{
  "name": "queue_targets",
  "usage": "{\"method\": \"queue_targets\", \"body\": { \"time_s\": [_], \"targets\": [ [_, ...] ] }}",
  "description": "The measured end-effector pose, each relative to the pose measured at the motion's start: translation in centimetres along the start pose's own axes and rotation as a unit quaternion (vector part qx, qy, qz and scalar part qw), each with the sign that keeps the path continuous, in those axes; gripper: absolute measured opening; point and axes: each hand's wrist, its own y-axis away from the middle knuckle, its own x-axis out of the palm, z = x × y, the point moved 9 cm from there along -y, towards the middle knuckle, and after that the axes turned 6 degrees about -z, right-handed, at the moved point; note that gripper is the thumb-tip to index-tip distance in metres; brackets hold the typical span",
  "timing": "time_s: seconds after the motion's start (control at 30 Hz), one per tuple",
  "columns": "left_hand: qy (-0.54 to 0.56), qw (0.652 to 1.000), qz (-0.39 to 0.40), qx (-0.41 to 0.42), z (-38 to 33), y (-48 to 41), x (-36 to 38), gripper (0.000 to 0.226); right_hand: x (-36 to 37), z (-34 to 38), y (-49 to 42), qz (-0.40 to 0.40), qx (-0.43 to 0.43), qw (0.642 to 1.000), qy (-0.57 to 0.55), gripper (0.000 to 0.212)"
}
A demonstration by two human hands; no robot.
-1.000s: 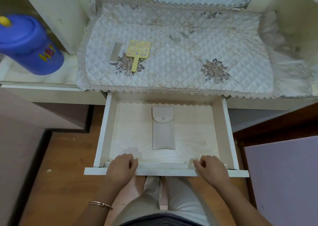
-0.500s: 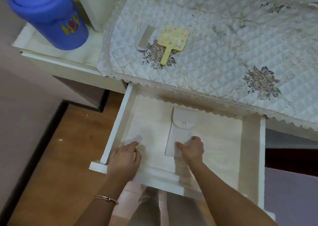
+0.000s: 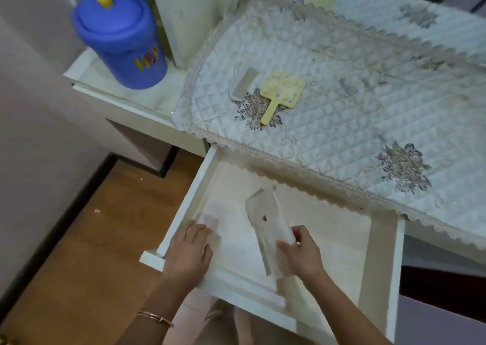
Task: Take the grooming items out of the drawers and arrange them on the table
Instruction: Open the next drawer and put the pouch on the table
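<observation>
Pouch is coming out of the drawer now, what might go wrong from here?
1. The right hand pinches the beige snap pouch only near its lower part; the grip may slip and drop it into the open drawer.
2. Setting it down carelessly could knock the yellow hand mirror or grey comb on the quilted cloth.

I see a beige pouch [image 3: 268,221] of matt, leather-like material with a small dark metal snap. The open drawer [image 3: 378,263] is pale wood with a faint grain inside and smooth, white-painted edges. I read the table cover [image 3: 342,108] as quilted cloth with a slight sheen, lace along its near edge and embroidered flowers. The yellow hand mirror [image 3: 281,92] looks like matt plastic; the blue cup [image 3: 121,39] is smooth plastic. The floor [image 3: 86,266] is satin-finished wood. A shiny metal bangle [image 3: 155,317] circles the left wrist.
</observation>
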Motion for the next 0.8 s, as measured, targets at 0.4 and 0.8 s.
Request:
{"method": "queue_targets", "body": {
  "time_s": [0.4, 0.8],
  "targets": [
    [0.034, 0.992, 0.017, -0.118, 1.0, -2.4, -2.0, 0.068, -11.5, 12.4, -4.6, -0.168, -0.096, 0.954, -0.227, 0.021],
    [0.016, 0.996, 0.01, -0.091, 0.5, -3.3, -1.5, 0.076, -12.1, 14.5, -13.3, -0.177, -0.105, 0.975, 0.089, 0.081]
  ]
}}
